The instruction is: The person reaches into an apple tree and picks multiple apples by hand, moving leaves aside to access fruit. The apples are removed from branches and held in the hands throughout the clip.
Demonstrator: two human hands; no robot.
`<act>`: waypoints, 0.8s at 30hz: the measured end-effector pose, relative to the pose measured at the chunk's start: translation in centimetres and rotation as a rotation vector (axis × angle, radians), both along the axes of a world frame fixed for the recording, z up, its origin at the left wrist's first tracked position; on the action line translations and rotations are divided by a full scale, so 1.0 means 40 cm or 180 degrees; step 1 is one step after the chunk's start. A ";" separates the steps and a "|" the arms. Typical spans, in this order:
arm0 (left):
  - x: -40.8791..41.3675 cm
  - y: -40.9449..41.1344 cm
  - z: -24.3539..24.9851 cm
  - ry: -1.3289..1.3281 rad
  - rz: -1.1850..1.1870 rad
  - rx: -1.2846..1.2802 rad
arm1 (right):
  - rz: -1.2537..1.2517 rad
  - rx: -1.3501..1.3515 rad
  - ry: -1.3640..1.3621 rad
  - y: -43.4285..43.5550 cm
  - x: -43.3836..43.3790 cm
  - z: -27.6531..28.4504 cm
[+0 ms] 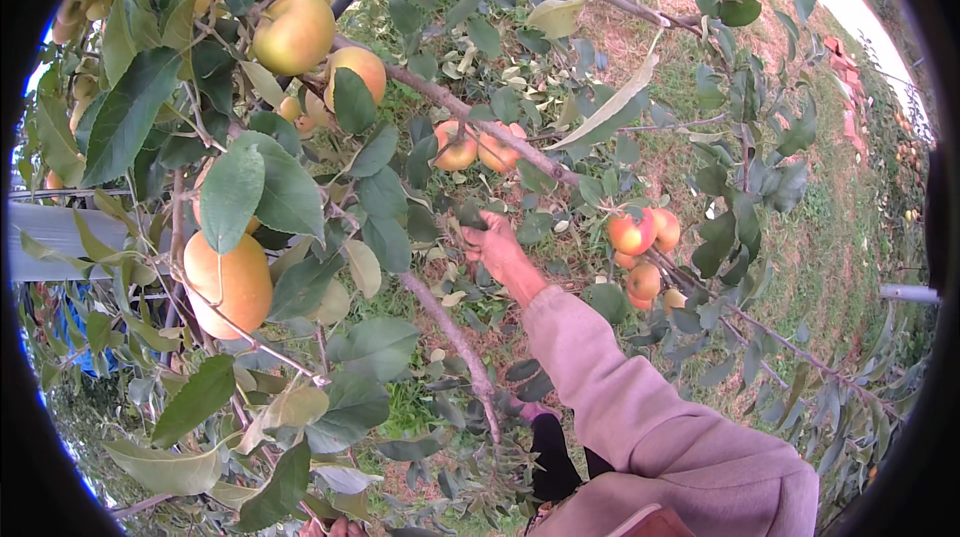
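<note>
My right hand, in a pale pink sleeve, reaches into the apple tree at the middle of the view. Its fingers are closed around a green apple leaf; part of the grip is hidden. Two red-yellow apples hang just above it. To its right is a cluster of red apples. A large yellow-orange apple hangs at the left, near the camera. Only a few fingers of my left hand show at the bottom edge, below leaves; what they touch is hidden.
A thick branch slants across above my right hand, and a bare lower branch runs down at its left. A grey metal pole crosses the left side. Yellow apples hang at the upper left. Grass and fallen leaves lie below.
</note>
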State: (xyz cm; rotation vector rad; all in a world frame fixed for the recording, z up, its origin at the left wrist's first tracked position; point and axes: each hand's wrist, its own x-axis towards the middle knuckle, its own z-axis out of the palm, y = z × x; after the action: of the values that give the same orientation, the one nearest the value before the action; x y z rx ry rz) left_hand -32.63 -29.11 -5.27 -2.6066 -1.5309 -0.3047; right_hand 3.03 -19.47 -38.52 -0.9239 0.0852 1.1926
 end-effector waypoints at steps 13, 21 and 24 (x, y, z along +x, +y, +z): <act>-0.027 0.009 -0.020 -0.0036 -0.0229 0.0055 | 0.1051 -0.1329 -0.1304 -0.198 -0.040 -0.154; -0.036 0.004 -0.043 -0.0084 -0.0244 0.0086 | -0.0784 0.0048 -0.1015 0.134 0.075 0.093; -0.031 0.010 -0.038 -0.0100 -0.0240 0.0039 | -0.0426 -0.0362 -0.1055 0.154 0.080 0.019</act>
State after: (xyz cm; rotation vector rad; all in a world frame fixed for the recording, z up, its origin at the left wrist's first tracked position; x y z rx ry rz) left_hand -33.88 -28.70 -6.79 -2.6667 -1.4375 -0.3620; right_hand 6.22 -13.30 -37.75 -1.1864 -0.0516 0.9061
